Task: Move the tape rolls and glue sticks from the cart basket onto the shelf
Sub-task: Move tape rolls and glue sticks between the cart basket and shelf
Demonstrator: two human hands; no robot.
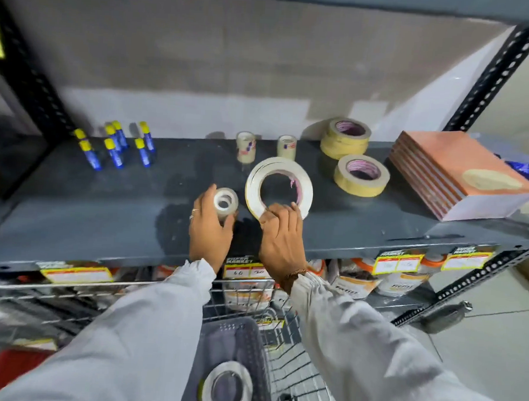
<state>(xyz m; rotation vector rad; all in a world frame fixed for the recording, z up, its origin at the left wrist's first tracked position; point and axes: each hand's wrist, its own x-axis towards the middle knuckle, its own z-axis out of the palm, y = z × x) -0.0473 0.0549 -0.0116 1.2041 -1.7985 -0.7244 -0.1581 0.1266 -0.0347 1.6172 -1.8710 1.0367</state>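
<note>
Nearest me, one white tape roll [227,385] lies flat in the grey basket [251,340] inside the wire cart [290,379], between my two pale sleeves. On the grey shelf [103,216], my left hand [209,228] is closed around a small clear tape roll [225,202], and my right hand [281,235] pinches the lower edge of a large white tape roll [279,191], held tilted on its rim. Behind them stand two small clear rolls [245,146], then tan masking tape rolls [361,175] to the right, beside a stack of orange pads [454,170]. Blue glue sticks [116,145] stand at the back left.
</note>
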